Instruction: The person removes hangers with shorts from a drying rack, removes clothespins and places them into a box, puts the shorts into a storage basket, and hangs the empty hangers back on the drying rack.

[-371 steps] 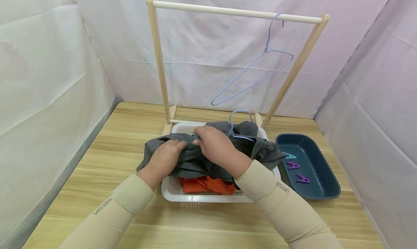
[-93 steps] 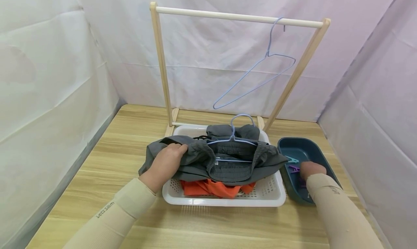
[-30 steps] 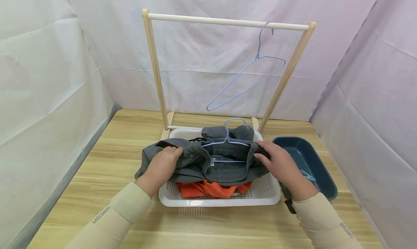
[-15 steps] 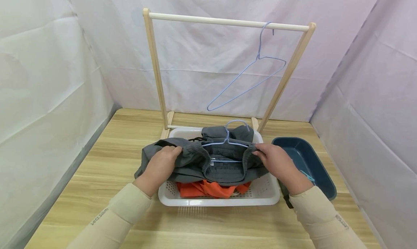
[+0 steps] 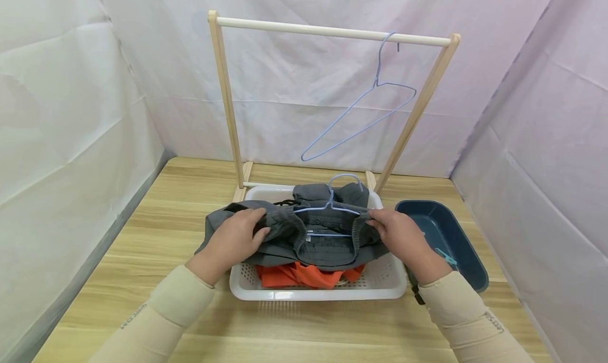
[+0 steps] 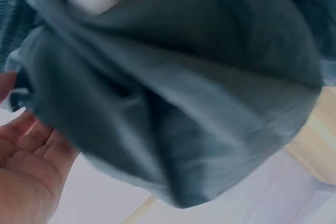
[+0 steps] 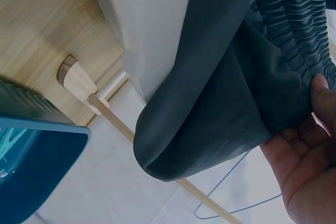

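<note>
Dark grey pants (image 5: 328,255) with a gathered waistband lie across the white basket (image 5: 318,294). A light blue hanger (image 5: 331,202) sits inside the waistband, its hook standing up. At the waistband's right end, my right hand (image 5: 404,239) pinches the cloth between thumb and fingers; in the right wrist view the elastic gathers (image 7: 294,19) run up to the thumb. My left hand (image 5: 233,239) lies at the left part of the pants, its thumb spread from the fingers. In the left wrist view, its fingers touch the hanging cloth (image 6: 173,103) and the thumb stands apart.
Orange cloth (image 5: 304,276) shows under the pants in the basket. Behind stands a wooden rack (image 5: 332,31), with another blue hanger (image 5: 358,115) on its rail. A dark blue bin (image 5: 470,257) on the right holds a teal clothespin (image 5: 445,256). White curtains enclose the table.
Earlier my right hand was in the bin among clothespins; it came back to the waistband's right end and draws it slightly inward. My left thumb has just spread away from its fingers.
</note>
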The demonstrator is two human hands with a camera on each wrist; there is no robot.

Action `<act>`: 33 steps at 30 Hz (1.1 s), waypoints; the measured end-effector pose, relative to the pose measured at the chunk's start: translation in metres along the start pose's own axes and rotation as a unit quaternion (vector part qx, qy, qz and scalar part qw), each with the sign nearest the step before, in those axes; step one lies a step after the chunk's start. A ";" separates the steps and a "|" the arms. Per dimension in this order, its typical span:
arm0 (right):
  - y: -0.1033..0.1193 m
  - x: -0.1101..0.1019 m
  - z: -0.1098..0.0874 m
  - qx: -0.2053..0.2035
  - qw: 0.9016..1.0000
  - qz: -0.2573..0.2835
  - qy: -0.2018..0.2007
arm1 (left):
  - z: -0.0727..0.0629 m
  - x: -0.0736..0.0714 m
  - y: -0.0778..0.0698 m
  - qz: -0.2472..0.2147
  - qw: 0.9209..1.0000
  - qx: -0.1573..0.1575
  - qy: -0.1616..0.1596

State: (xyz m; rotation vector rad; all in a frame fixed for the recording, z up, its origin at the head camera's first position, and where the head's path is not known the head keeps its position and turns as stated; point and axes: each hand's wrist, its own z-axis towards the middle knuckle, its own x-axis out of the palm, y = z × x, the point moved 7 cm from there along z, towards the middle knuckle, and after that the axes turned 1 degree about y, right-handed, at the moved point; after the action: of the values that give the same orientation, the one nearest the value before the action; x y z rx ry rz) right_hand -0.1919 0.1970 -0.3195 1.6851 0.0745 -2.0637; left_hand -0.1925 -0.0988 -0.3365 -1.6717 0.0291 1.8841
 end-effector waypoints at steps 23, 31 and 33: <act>0.001 -0.003 -0.001 -0.008 1.000 0.012 0.006 | 0.015 -0.018 -0.048 0.062 0.988 0.105 -0.094; 0.000 -0.004 -0.005 0.003 1.000 0.014 -0.001 | 0.013 -0.021 -0.039 0.065 0.992 0.078 -0.081; -0.001 -0.005 -0.006 0.006 1.000 0.012 -0.004 | 0.012 -0.022 -0.037 0.064 0.992 0.074 -0.083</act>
State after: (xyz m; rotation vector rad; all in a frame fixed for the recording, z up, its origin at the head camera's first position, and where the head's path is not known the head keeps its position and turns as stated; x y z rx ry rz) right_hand -0.1858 0.2012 -0.3169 1.6763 0.0389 -2.0567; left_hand -0.1864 -0.0733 -0.2999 -1.4387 0.2084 2.0577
